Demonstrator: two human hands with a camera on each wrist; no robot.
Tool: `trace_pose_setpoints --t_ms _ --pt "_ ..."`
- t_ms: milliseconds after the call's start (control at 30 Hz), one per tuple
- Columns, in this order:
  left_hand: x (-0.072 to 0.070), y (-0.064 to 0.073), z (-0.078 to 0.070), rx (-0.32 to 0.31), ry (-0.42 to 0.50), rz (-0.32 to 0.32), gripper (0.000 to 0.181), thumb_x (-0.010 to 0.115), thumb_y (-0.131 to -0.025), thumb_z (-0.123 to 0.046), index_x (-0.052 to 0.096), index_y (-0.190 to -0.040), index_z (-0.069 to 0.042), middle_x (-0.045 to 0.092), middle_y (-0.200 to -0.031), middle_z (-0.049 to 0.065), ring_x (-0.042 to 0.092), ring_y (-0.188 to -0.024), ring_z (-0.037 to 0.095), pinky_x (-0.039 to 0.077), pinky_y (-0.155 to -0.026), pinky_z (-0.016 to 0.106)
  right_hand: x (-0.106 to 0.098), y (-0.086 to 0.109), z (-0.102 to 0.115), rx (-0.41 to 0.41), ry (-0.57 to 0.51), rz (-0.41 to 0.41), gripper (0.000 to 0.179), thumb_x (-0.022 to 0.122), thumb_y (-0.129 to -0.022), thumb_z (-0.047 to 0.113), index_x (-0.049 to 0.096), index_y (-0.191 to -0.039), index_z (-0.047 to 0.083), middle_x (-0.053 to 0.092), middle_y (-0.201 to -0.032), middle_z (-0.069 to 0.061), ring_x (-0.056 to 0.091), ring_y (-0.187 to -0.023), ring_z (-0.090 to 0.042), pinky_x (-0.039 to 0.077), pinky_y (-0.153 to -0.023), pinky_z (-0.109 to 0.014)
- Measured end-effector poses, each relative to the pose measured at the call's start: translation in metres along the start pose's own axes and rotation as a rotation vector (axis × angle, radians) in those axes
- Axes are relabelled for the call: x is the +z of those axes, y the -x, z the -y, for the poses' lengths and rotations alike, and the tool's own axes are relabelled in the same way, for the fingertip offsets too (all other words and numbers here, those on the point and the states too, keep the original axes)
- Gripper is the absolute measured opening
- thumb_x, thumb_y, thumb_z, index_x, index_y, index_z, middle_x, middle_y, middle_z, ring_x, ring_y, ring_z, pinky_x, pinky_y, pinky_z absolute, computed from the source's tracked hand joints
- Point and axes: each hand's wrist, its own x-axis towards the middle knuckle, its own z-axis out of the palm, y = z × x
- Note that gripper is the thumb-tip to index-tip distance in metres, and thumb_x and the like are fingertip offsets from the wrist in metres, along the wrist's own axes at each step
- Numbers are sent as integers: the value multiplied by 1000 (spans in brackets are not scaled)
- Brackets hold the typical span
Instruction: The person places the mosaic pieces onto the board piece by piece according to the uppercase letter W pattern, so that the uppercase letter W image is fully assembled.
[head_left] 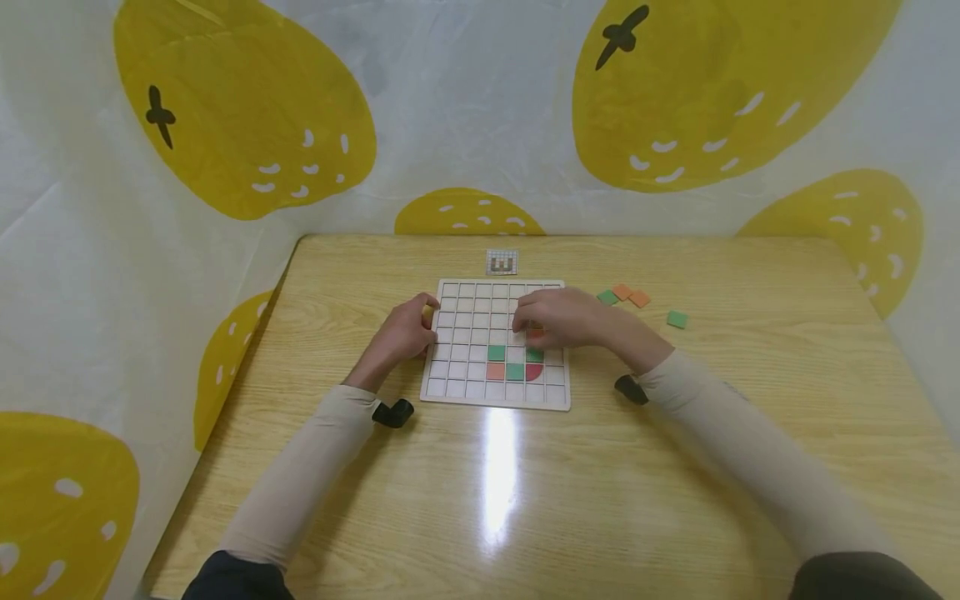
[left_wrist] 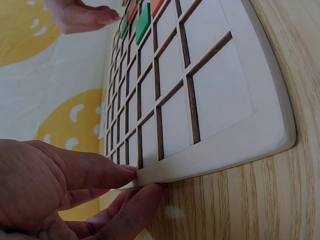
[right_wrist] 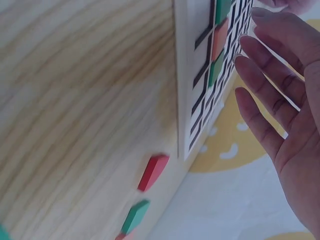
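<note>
Grid board [head_left: 495, 343], white, flat on the wooden table [head_left: 675, 467], centred between both arms; steadied at its left edge by the left hand [head_left: 405, 332], fingertips [left_wrist: 131, 172] pinching the rim where it meets the table. To be kept pinned so, flat and square, with no lift at the near corner, while a piece goes in.

Right hand [head_left: 558, 317] over the right-hand columns of the board, fingers straight and loosely spread in the wrist view, clamped on nothing that can be seen. Best lowered fingertip first, piece pressed level into a single cell, neighbours left undisturbed.

Placed tiles [head_left: 514, 363]: green and orange squares and one red rounded piece in the lower rows, seated inside their cells. Loose tiles [head_left: 622, 294], green and orange, on the table just beyond the board's right edge; one more green tile [head_left: 677, 318] farther right, apart.

Pattern card [head_left: 502, 262] just behind the board's far edge; print too small to read.

Hidden: cells beneath the right palm, with only a sliver of orange showing there; whether a piece lies under the fingertips, not to be told. Right wrist view blurred at the loose tiles
</note>
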Motion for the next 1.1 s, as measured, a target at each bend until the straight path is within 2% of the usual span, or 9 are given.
trace_pose_setpoints --t_ms 167,433,800,1100 --pt "0 1 0 0 -2 -5 51 62 -94 4 47 -141 -8 59 -101 16 59 -68 21 50 -58 27 -2 14 -14 31 -2 -49 17 78 -89 23 74 -103 15 69 -102 3 65 -94 -17 56 -76 -39" --pt "0 0 0 -9 -8 -5 51 62 -93 4 47 -141 -9 59 -102 16 60 -69 21 50 -58 26 -14 41 -35 165 -37 -28 23 75 -89 19 74 -111 13 69 -111 0 64 -100 -20 54 -87 -43" --pt "-1 -1 1 -4 0 0 51 62 -94 4 47 -141 -9 58 -102 16 60 -69 22 50 -58 27 -23 73 -60 292 -14 -79 24 80 -85 17 74 -106 10 70 -107 -5 67 -97 -26 55 -82 -47" --pt "-1 0 1 1 6 5 52 62 -93 4 47 -142 -9 58 -104 16 59 -69 20 50 -58 26 -29 93 -75 318 19 -99 29 82 -83 17 72 -108 7 68 -108 -7 66 -98 -30 55 -81 -51"
